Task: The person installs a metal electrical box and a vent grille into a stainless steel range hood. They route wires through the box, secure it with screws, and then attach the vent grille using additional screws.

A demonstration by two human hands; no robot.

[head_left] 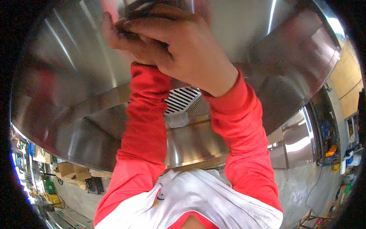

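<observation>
Both of my hands meet at the top, close against a large brushed stainless-steel panel (pixel 236 23). My right hand (pixel 187 42) crosses in front, its fingers curled and pressed together toward the left. Whatever it grips, if anything, is hidden. Partly behind it is my left hand (pixel 139 49), with a digit sticking up at the left; its other fingers are mostly covered. Dark shapes above the knuckles are too unclear to name. Below the forearms, the steel unit has a slotted metal grille (pixel 181 100) with a small pale translucent box (pixel 177 120) under it.
The steel unit's curved-looking lower edge (pixel 103 166) runs above my chest. Cardboard boxes (pixel 72 170) and green and yellow items stand at lower left. Another steel cabinet (pixel 299 143) is at right, near shelving with an orange object (pixel 331 150). A thin cable (pixel 315 187) lies on the concrete floor (pixel 293 187).
</observation>
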